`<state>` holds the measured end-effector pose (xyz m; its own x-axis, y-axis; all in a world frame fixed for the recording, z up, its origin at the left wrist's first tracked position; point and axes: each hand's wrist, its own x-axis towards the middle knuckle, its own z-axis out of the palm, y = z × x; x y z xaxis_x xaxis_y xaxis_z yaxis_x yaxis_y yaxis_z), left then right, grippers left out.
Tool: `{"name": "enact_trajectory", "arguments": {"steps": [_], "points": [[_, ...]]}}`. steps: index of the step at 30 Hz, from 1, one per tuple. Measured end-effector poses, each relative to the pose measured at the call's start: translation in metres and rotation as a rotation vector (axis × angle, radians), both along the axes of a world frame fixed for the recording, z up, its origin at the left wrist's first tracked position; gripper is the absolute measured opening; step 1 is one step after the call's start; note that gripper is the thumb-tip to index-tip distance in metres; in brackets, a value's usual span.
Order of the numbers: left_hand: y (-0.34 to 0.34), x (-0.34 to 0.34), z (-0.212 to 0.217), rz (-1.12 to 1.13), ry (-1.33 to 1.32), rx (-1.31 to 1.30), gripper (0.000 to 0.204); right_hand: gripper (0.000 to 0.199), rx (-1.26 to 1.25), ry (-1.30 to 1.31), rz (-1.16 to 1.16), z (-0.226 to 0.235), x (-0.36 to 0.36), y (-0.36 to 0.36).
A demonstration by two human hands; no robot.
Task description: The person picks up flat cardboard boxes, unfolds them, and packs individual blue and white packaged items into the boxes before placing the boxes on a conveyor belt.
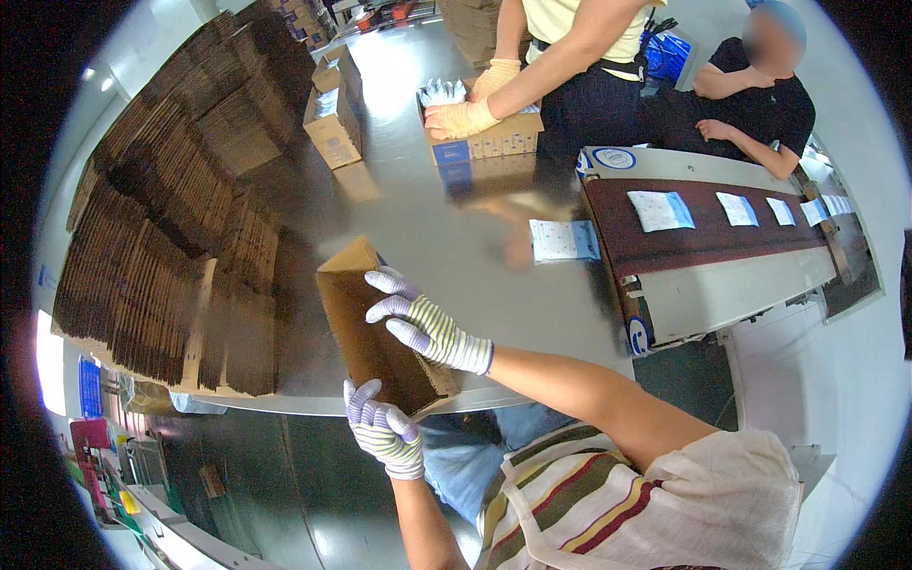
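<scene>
An open brown cardboard box lies tilted at the near edge of the metal table, its bare brown inside showing. My left hand, in a striped knit glove with purple fingertips, has its fingers bent round the box's near end. Across the box's right side reaches my right hand, gloved the same way, its fingers apart over the opening. Whether those fingers press on the box wall is hard to make out.
Tall stacks of flattened cardboard line the left side. A white-and-blue packet lies by the conveyor belt, which carries several more. Across the table, a co-worker's gloved hands work at a filled box. Another box stands left.
</scene>
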<state>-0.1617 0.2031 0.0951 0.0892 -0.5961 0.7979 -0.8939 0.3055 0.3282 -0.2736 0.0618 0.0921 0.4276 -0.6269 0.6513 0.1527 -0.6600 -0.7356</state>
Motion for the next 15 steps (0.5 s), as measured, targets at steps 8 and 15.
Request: {"name": "enact_trajectory", "arguments": {"steps": [8,15], "points": [[0.0,0.001,-0.003,-0.002,-0.006,-0.008,0.009,0.018,0.04,-0.002,0.026,0.002,-0.004,0.001],[0.002,-0.001,0.007,0.013,-0.007,0.041,0.012,0.018,0.052,-0.01,0.044,0.001,0.0,0.001]]}}
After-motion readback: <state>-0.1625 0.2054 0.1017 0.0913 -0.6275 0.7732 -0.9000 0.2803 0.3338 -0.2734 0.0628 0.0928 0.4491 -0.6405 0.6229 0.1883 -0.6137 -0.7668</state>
